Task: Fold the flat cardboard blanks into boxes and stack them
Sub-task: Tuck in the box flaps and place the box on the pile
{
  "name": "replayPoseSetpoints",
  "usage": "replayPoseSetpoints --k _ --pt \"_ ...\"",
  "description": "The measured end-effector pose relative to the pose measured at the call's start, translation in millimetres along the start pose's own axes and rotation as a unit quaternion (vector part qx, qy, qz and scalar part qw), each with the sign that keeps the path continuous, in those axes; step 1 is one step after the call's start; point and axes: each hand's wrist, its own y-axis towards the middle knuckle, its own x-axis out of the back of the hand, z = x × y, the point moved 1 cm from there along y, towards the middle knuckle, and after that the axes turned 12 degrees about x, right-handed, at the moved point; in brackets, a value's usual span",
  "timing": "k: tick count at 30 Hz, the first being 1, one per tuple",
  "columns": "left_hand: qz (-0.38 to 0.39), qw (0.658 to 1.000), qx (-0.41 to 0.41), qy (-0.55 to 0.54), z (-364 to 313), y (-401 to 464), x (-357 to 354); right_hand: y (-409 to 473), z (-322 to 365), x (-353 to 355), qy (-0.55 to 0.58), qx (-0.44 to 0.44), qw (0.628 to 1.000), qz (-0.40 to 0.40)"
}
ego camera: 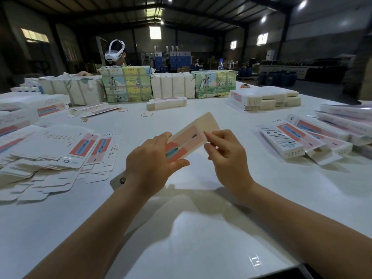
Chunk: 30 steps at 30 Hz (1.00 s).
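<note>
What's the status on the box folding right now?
Left hand and right hand both grip one box, held above table. Nothing in the way.

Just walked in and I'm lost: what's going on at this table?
A person is folding cardboard blanks into boxes. Both hands hold one box above the white table: the left hand grips its near end, and the right hand pinches its edge near the open far flap. Flat blanks lie piled to the left, folded boxes to the right. Wrapped bundles line the far side, where another person wears a headset.
</note>
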Motion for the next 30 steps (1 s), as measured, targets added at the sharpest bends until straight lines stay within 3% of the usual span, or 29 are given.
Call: replayPoseSetpoints --k 4,8,10,13,16,19,24,27,29,30 --pt "0.036 0.999 -0.004 -0.004 2 1 -3 0 4 4 -0.018 0.036 0.999 0.002" --pt "0.087 0.996 -0.016 -0.03 5 2 -1 4 -1 11 -0.164 0.166 0.97 0.062" --pt "0.107 0.994 -0.026 -0.027 4 0 -1 4 0 13 -0.163 0.193 0.962 0.101" --pt "0.119 0.992 -0.006 -0.052 3 -2 0 0 2 14 -0.142 0.206 0.965 0.076" --pt "0.125 0.989 0.026 -0.08 -1 -2 -2 -3 12 8 -0.027 0.106 0.993 0.046" --pt "0.127 0.989 0.038 -0.064 -4 -4 -7 -7 15 1 0.028 -0.009 0.997 0.069" --pt "0.132 0.989 0.048 -0.046 -4 -3 -8 -6 10 -1 0.037 -0.049 0.996 0.065" --pt "0.119 0.992 0.037 -0.025 -4 -2 -6 0 3 3 0.022 -0.05 0.998 0.02" --pt "0.113 0.993 0.031 -0.02 -4 -2 -5 6 -5 7 0.048 -0.136 0.989 0.017" --pt "0.113 0.993 0.028 -0.017 -3 -2 -5 9 -8 8 0.135 -0.211 0.968 0.023"
